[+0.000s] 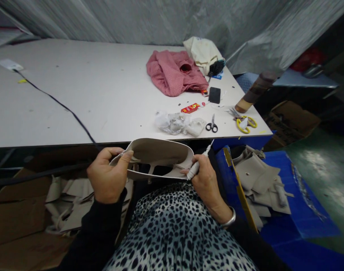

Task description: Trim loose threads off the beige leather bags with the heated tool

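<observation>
Between my hands, above my lap, is a beige leather-like bag piece [160, 146], bent into an open loop with its hollow inside facing up. My left hand [108, 175] is closed on its left end, thumb over the rim. My right hand [204, 180] is wrapped round an awl [194, 171] with a white wrapped grip, its thin tip pointing up and away from me. Fingers of that same hand also touch the right end of the bag piece. A narrow strap [151, 169] shows within the loop.
On the white table [76, 124] lie black scissors [212, 127], yellow-handled scissors [247, 123], clear plastic bags [173, 122] and pink cloth [172, 71]. A bottle [252, 94] stands at the right edge. Beige pieces fill a cardboard box [16, 214] and a blue box [285, 222].
</observation>
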The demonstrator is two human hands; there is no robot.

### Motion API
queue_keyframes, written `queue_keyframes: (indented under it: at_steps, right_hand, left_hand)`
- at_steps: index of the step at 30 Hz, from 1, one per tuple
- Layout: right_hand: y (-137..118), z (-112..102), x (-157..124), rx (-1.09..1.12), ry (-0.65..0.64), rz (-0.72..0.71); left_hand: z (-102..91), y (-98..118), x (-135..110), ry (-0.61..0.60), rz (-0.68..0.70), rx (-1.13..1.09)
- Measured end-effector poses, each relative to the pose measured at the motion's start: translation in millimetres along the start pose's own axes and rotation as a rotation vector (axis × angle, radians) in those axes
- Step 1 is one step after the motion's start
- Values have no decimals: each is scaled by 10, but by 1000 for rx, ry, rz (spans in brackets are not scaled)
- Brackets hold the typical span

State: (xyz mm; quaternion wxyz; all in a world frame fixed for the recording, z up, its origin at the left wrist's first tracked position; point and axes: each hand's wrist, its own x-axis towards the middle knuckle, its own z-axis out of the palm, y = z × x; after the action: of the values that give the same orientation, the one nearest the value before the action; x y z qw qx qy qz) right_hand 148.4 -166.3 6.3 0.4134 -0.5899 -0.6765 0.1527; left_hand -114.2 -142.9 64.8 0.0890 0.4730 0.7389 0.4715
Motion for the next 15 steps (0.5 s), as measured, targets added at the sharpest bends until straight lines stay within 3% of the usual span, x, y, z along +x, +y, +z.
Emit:
queue_keyframes:
  at_steps: [5,9,12,15]
  right_hand:
    - [27,-8,16,197,43,231]
    - [76,40,15,426,73,472]
    - [75,73,9,486,80,479]
    - [-10,15,35,547,74,431]
  left_hand:
    - [-86,-90,33,-73,-17,71]
    - [-93,-228,-19,-36,-99,9]
    - [-119,-277,-73,-27,-138,-22]
    - [-273,-224,-90,-88,-98,51]
